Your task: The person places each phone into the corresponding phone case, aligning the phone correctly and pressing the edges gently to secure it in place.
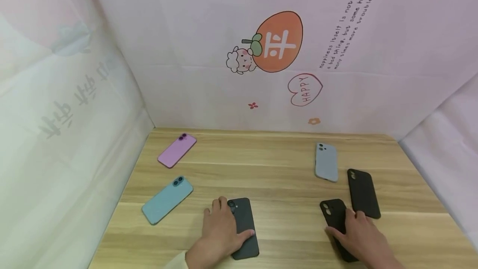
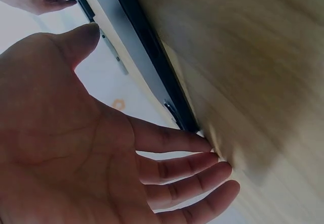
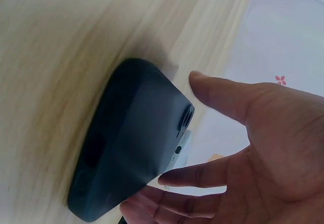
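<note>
Lying flat on the wood-grained table (image 1: 254, 161), a dark phone (image 1: 244, 219) is reached over by the left hand (image 1: 219, 227), whose fingers are extended beside its camera end while the thumb is stretched across its back; this hand is spread, and whether the phone is touched by the thumb cannot be told. Well apart toward the right, a black phone case (image 1: 337, 213) is straddled by the right hand (image 1: 364, 235), which is likewise spread, with the fingers placed along the case's right edge and the thumb held apart from them on the left side; firm contact cannot be made out. Just beside that case, a second black case (image 1: 364, 194) is set, and behind it a pale blue-grey phone (image 1: 326, 163) is seen with its cameras uppermost. On the left side of the table, a light blue phone (image 1: 167, 200) is laid diagonally, with a pink phone (image 1: 177, 151) placed behind it. The table is backed by a white printed cloth (image 1: 198, 53).
</note>
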Demonstrator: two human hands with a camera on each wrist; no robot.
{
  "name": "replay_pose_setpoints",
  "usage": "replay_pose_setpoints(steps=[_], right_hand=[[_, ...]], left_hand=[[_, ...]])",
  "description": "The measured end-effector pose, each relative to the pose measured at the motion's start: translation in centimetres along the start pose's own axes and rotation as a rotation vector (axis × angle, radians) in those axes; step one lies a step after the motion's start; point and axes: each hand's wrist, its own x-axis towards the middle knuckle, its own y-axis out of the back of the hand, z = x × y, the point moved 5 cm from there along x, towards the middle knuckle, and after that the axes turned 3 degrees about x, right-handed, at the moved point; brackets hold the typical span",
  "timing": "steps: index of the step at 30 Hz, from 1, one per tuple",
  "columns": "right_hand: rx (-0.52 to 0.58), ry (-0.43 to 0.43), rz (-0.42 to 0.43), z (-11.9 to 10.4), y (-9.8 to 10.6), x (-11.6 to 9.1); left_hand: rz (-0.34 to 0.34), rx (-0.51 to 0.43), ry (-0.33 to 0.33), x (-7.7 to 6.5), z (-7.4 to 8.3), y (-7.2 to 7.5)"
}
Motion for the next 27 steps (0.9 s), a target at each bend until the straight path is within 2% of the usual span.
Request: replay_pose_setpoints(steps=[7,14,18,23,27], right_hand=[[-0.020,0.009,0.013,-0.4,-0.3,0.0],[0.014,-0.003,0.008,-0.8,-0.3,0.3],[0.033,-0.014,0.001,-0.9,-0.3,0.5],[0.039,-0.029,-0.003,-0.9,-0.4,0.8],[0.041,-0.034,-0.001,-1.1,-0.4,0.9]], left_hand=[[-0.017,0.060,0.016,0.7,0.8,0.1],[-0.031,0.097,0.011,1.0,1.4,0.2],[-0.055,0.069,-0.007,1.2,1.7,0.5],[-0.092,0.011,-0.064,1.4,1.8,1.1],[-0.096,-0.044,-0.102,1.3,1.7,1.7]])
